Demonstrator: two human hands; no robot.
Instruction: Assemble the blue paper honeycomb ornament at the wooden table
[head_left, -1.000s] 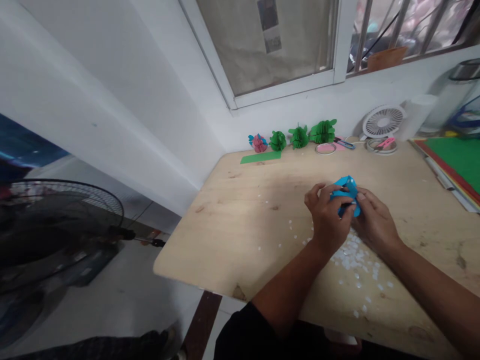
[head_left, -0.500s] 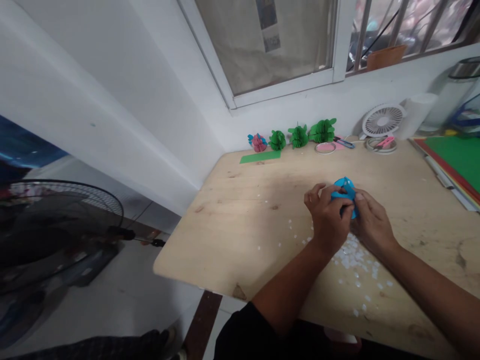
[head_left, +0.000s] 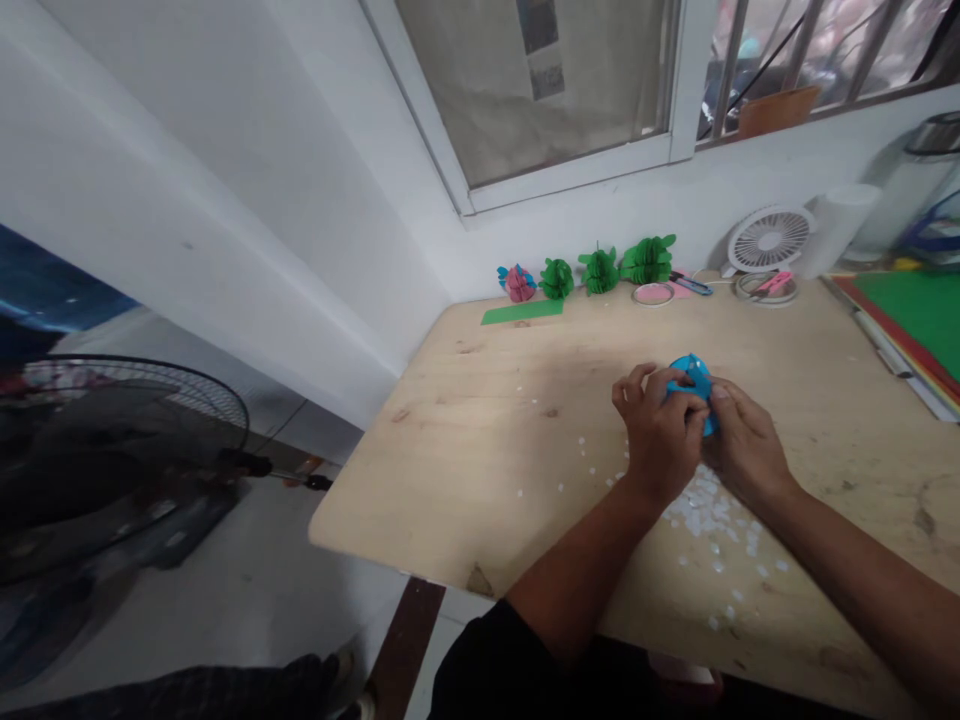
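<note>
Between my two hands is a blue folded paper piece point(head_left: 691, 372), held a little above the wooden table. My left hand point(head_left: 660, 428) pinches its left and near side, thumb and fingers closed on it. My right hand point(head_left: 750, 432) grips its right edge with the thumb on top. The fingers cover much of the paper, so its full shape is hidden. Below and in front of my hands lie many small white paper bits point(head_left: 705, 510), loosely scattered.
Along the wall stand a pink-and-blue paper figure point(head_left: 519, 284) and green paper figures point(head_left: 600, 271), by a green strip point(head_left: 523, 312). Farther right are a tape ring point(head_left: 653, 294), a utility knife point(head_left: 691, 283), a small white fan point(head_left: 771, 241) and coloured paper sheets point(head_left: 911, 310).
The view has shifted very slightly. My hands keep nearly the same grip on the blue paper, with no clear movement of other things.
</note>
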